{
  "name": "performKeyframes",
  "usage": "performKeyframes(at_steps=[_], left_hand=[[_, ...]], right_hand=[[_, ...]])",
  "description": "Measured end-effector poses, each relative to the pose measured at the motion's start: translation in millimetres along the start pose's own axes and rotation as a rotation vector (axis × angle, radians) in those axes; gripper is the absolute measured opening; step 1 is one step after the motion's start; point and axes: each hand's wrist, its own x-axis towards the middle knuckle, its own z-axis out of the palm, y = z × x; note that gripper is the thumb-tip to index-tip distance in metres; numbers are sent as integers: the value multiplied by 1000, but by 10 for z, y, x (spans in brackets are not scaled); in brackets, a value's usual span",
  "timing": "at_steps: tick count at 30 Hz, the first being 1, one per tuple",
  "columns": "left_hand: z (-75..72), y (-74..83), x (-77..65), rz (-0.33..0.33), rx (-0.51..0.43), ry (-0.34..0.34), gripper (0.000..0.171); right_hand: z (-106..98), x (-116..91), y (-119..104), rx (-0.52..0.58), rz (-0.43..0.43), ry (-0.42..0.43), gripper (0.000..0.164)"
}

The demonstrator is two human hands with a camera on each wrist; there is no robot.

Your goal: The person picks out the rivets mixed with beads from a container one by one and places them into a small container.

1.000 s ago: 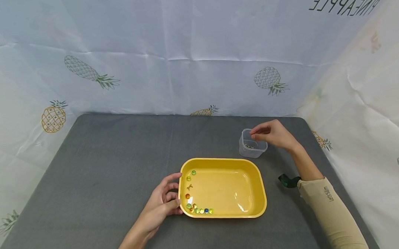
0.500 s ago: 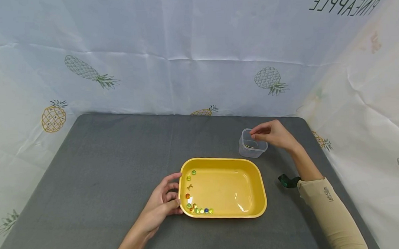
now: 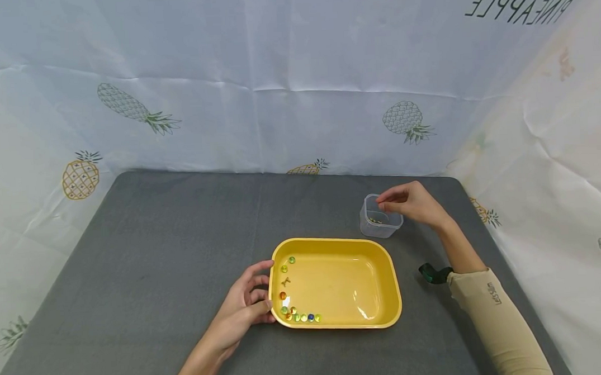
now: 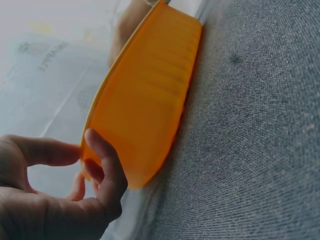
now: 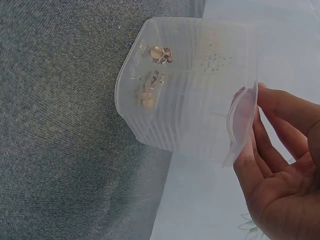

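At the left side of the yellow tray (image 3: 335,281), my left hand (image 3: 242,304) grips the rim, with fingers against the outer wall in the left wrist view. Several glass marbles (image 3: 303,317) lie inside along the tray's left and near edges, green, amber and blue among them. A small gold-coloured piece (image 3: 285,281) lies there too. My right hand (image 3: 407,201) is at the mouth of a clear plastic container (image 3: 375,229), its fingertips bent over the opening. The container's wall partly hides them, so anything between them cannot be made out. Small gold-coloured metal pieces (image 5: 157,54) are at the container's bottom.
Both vessels stand on a grey cloth-covered table (image 3: 182,243). A dark green strap end (image 3: 435,273) hangs from the right sleeve (image 3: 497,319). A pale curtain (image 3: 274,54) with pineapple prints encloses the back and sides.
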Motion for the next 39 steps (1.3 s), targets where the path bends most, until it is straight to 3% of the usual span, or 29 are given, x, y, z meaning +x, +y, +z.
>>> performKeyframes(at_steps=[20, 39], left_hand=[[9, 2, -7, -1, 6, 7, 78], [2, 11, -10, 1, -2, -4, 78]], right_hand=[[-30, -12, -89, 8, -27, 6, 23], [32, 20, -668, 21, -152, -52, 16]])
